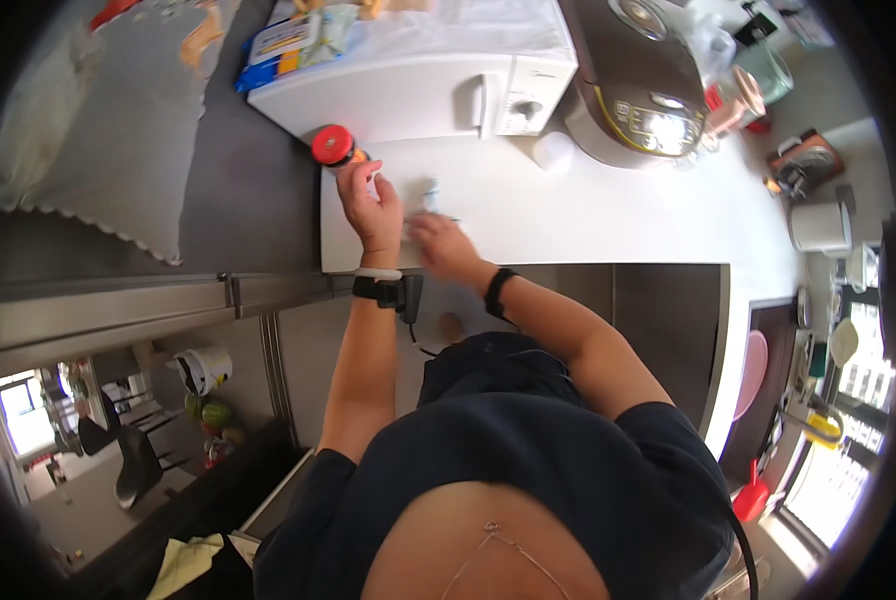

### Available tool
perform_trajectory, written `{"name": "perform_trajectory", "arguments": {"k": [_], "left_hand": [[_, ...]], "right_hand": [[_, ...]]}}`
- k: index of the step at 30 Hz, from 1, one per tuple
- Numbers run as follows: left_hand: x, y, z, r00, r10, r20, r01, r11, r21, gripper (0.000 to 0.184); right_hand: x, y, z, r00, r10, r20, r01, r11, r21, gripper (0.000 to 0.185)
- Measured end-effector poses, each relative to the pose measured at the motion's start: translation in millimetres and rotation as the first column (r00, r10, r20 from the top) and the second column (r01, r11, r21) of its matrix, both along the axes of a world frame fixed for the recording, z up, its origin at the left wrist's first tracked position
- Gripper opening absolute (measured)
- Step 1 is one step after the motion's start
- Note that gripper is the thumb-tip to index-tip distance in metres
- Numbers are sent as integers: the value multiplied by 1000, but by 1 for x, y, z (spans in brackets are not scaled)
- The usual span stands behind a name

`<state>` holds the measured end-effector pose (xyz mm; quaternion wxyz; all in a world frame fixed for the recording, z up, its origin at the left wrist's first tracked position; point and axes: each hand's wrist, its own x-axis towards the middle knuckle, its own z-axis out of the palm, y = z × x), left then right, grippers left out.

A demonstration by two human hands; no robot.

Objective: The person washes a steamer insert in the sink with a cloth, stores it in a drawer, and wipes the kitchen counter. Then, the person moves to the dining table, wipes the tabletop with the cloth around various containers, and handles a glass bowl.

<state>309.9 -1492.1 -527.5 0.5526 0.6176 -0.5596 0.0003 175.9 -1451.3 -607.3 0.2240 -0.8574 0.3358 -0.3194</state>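
On the white counter, my left hand (371, 207) is beside a jar with a red lid (334, 145), its fingers apart and partly curled; whether it touches the jar I cannot tell. My right hand (442, 243) is blurred by motion just to the right, low over the counter near its front edge. A small whitish-blue item (431, 194) stands or lies just beyond the right hand's fingers. What the right fingers hold, if anything, is too smeared to make out.
A white microwave (398, 100) stands behind the jar, with blue packets (286, 50) on top. To its right are a small white container (553, 152) and a dark rice cooker (638, 90). The white counter (608, 215) has an open recess below.
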Motion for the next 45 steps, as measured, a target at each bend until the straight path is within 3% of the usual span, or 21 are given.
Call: {"name": "perform_trajectory", "arguments": {"k": [1,3,7,11,16,20,30,33,36,42,45], "left_hand": [[-4,3,4,999,-33,33,33,999,1,22],[-11,7,1,997,-77,-3,78,996,44,21],[-31,9,-7,991,-118,-55,124,986,115,22],[-65,9,-8,982,-158,-108,176,966,189,22],[-129,3,-14,943,-296,-150,321,928,189,21],[-189,4,-16,887,-432,-161,459,862,214,19],[-294,3,-30,801,-572,-178,598,749,286,18],[-325,-2,-34,757,-630,-172,651,704,283,18],[-363,0,-38,690,-698,-192,718,628,299,17],[-453,22,-35,443,-854,-272,882,360,305,16],[-485,42,-22,266,-922,-279,953,209,220,14]], "right_hand": [[0,1,2,1000,-22,-8,23,1000,4,36],[-9,-3,8,991,132,37,-134,989,63,35],[-79,-10,22,986,163,-32,-161,985,59,36],[-177,-18,21,987,-146,-69,147,989,8,38],[-287,-20,12,819,-517,-249,516,853,-76,36],[-340,-20,10,724,-583,-369,591,800,-104,35],[-504,-8,-8,354,-835,-421,886,443,-136,37],[-559,10,-12,66,-834,-548,972,177,-152,43],[-597,45,-14,-109,-820,-562,992,-56,-111,45],[-617,178,-13,-259,-769,-584,965,-235,-118,49],[-617,267,-14,-410,-720,-561,900,-420,-118,48]]}}
